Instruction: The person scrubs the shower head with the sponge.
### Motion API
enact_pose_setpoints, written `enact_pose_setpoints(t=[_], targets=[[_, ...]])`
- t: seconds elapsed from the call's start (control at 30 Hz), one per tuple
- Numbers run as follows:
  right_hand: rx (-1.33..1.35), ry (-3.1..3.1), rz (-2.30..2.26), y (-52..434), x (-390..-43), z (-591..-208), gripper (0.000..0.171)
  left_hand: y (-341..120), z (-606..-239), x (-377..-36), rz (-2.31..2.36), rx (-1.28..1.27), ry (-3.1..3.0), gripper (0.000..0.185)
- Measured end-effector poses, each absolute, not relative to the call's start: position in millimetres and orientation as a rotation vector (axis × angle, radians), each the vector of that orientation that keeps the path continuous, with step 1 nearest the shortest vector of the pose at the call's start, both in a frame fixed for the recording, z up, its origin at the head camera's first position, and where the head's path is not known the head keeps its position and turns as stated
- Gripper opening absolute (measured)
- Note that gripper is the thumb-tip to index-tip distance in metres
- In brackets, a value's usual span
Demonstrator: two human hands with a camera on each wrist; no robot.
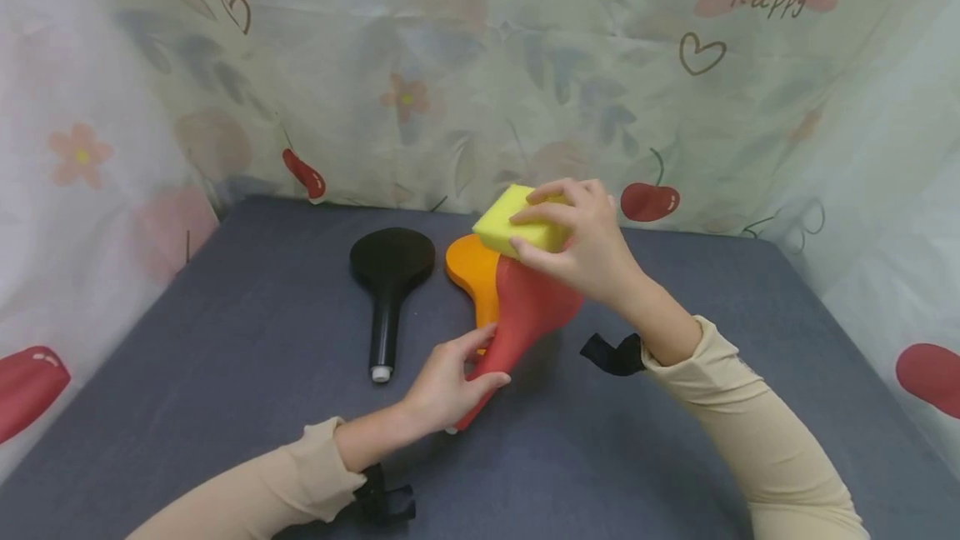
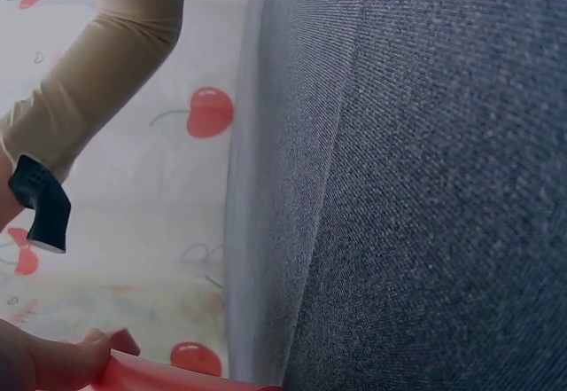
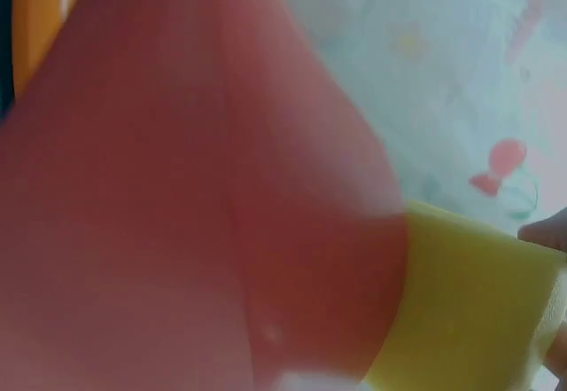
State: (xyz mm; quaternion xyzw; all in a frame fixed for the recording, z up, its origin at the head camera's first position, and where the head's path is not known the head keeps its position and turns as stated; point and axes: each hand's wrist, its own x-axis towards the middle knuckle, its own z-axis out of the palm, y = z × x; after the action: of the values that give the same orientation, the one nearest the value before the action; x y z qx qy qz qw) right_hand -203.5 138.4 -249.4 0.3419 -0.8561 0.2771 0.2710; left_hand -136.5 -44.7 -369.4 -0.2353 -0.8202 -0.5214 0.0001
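Observation:
In the head view my left hand (image 1: pixel 450 382) grips the handle of a red shower head (image 1: pixel 525 307), a round head on a tapering handle with a white end. The shower head is raised and tilted, its head pointing away. My right hand (image 1: pixel 585 232) holds a yellow sponge (image 1: pixel 498 219) between thumb and fingers, right at the far rim of the red head. From the right wrist, the sponge (image 3: pixel 469 302) meets the edge of the red head (image 3: pixel 221 187). The left wrist view catches only the thumb (image 2: pixel 66 364) on the red handle (image 2: pixel 168 375).
An orange shower head (image 1: pixel 472 265) lies behind the red one, partly hidden by it. To its left a black shower head (image 1: pixel 390 273) lies on the dark grey table (image 1: pixel 225 340). A printed curtain (image 1: pixel 480 65) stands round the back and sides. Black straps (image 1: pixel 615 354) hang at both cuffs.

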Motion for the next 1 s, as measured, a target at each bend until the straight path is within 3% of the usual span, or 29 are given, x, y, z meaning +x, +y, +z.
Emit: enact_pose_setpoints(t=[0.83, 1.0], targets=[[1.277, -1.966, 0.266, 128, -189, -276, 0.027, -47, -370, -139, -1.604, -0.747, -2.566, 0.054], [1.374, -1.915, 0.164, 127, -183, -291, 0.029, -47, -368, -139, -1.642, -0.71, -2.588, 0.044]])
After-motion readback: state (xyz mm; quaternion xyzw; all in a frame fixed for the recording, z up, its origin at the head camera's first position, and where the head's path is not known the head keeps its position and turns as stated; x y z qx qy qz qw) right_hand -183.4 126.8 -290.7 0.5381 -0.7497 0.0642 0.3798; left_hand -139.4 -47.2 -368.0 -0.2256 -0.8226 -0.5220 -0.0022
